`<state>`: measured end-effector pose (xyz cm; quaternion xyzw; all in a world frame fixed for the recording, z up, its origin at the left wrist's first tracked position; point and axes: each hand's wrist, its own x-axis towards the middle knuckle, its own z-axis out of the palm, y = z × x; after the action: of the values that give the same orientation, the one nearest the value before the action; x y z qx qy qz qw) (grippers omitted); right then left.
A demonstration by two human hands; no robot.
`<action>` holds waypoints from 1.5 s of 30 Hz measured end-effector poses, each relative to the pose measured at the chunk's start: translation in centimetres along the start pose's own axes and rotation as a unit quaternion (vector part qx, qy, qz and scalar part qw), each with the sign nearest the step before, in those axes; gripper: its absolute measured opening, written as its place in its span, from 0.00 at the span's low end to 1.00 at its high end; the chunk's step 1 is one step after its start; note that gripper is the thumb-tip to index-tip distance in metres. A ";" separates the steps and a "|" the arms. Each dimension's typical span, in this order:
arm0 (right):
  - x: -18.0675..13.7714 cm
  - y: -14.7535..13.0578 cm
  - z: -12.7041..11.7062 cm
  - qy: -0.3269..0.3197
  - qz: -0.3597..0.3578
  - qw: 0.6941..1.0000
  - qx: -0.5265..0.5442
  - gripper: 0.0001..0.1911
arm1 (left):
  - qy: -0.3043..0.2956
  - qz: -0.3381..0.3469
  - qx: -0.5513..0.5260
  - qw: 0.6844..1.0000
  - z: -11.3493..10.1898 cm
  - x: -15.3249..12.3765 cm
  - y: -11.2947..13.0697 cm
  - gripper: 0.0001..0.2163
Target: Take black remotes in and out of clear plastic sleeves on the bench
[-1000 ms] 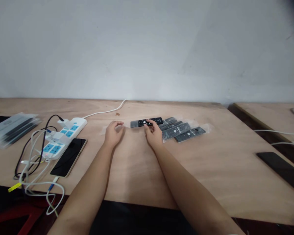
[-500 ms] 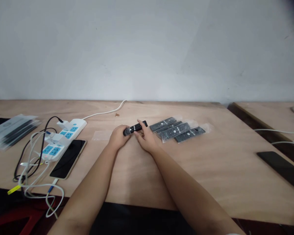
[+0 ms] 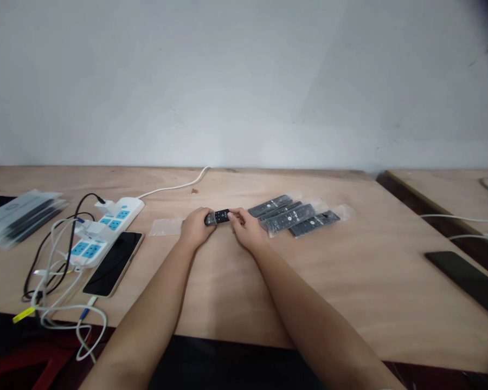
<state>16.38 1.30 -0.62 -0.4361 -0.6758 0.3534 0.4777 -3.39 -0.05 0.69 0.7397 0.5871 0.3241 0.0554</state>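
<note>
Can count one remote [image 3: 218, 218] at the centre plus four wrapped remotes [image 3: 290, 218] to its right, making five; then one flat clear bag [image 3: 165, 227], one power strip [image 3: 116, 222] and one phone [image 3: 113, 264] to the left, one dark slab [image 3: 466, 279] near right, two wooden surfaces [image 3: 390, 271]; cannot tell the number of stacked packages [image 3: 22, 219] or cables [image 3: 174, 188]

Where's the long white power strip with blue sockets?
In the head view, the power strip lies left on the brown wooden table, beside the black-screened rectangular phone.

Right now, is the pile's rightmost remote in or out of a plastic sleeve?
In: clear plastic covers the rightmost remote and spreads past its right end.
</note>
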 end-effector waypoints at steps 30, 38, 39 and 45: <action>-0.3 -0.7 0.2 -0.026 -0.005 1.000 -0.007 0.20 | 0.007 0.062 -0.019 0.998 1.4 -0.1 2.5 0.19; 0.2 0.8 -0.2 0.069 0.013 0.998 0.009 0.18 | 0.011 0.022 0.048 0.999 1.0 -0.3 1.7 0.26; 0.3 0.7 -0.3 0.080 0.016 0.997 0.003 0.18 | 0.010 0.012 0.053 0.998 0.8 -0.3 1.4 0.26; 0.3 0.2 -0.8 0.127 0.000 0.992 -0.022 0.16 | 0.026 -0.013 0.057 0.998 0.3 -0.5 0.5 0.25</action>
<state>17.12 1.72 -0.42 -0.4879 -0.6173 0.2802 0.5500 -2.86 -0.61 0.47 0.7257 0.6149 0.3086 0.0024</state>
